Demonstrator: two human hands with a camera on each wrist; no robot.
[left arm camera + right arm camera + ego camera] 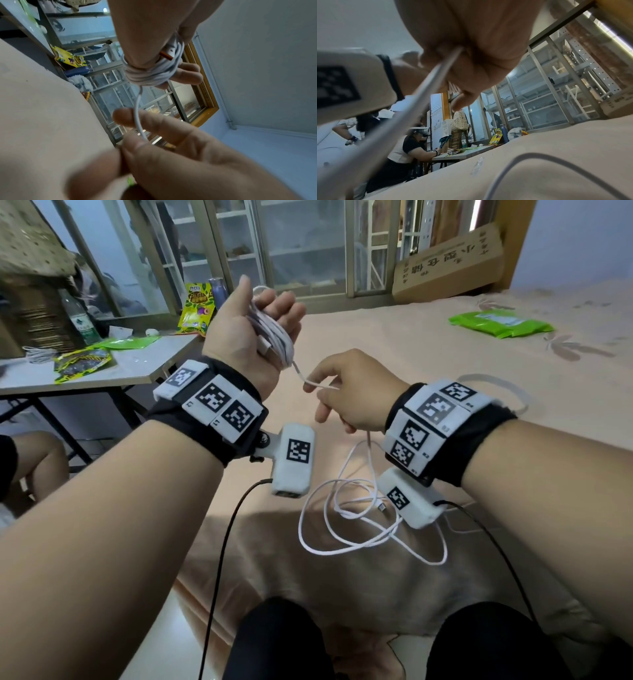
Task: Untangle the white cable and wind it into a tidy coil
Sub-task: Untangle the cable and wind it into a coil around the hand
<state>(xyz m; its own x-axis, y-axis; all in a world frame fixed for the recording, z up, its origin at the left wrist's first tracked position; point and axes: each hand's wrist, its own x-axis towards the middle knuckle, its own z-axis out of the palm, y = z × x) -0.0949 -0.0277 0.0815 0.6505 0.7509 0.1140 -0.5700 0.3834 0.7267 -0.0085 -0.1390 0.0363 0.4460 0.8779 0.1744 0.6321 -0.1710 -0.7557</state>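
Left hand (251, 328) raised, white cable (274, 337) wound round its curled fingers. Right hand (352, 392) just below pinches the trailing strand; slack loops lie beneath on the bed (445, 371).

Head view looks down; wrist views close, upward; all share window (301, 244)

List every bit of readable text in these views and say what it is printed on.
cardboard box: large printed characters, upside down and blurred; not readable.
yellow snack bag: coloured lettering, too blurred to read.
bottle: green label, print too small.
green packet: label print too small.
wrist tags: black-and-white square codes with tiny marks beside them, no readable words.
Nothing reads clearly in either wrist view.
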